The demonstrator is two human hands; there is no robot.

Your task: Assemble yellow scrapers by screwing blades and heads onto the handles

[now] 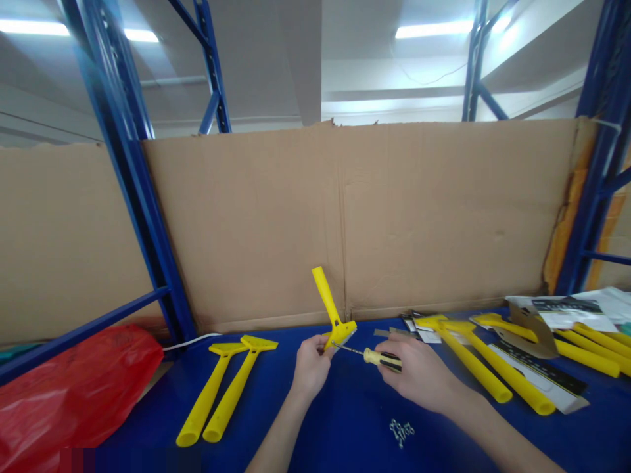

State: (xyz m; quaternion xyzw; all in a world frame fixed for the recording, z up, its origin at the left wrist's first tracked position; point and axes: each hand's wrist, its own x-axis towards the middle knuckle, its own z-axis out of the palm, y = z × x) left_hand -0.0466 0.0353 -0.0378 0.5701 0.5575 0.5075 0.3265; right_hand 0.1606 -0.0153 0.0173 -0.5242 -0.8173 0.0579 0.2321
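Note:
My left hand [312,365] is closed on the head of a yellow scraper [327,295], whose handle points up and slightly left. In my right hand [411,368] is a screwdriver [383,359] with a cream and black handle. Its metal shaft points left, and the tip meets the scraper's head beside my left fingers. Whether a screw sits under the tip is too small to tell. A small pile of screws [401,431] lies on the blue table below my right hand.
Two yellow scrapers [236,387] lie at the left, near a red plastic bag [83,394]. More yellow scrapers [486,361], black and white packaging [539,371] and a cardboard piece [535,328] cover the right side. Cardboard [365,217] and blue rack posts [142,217] stand behind.

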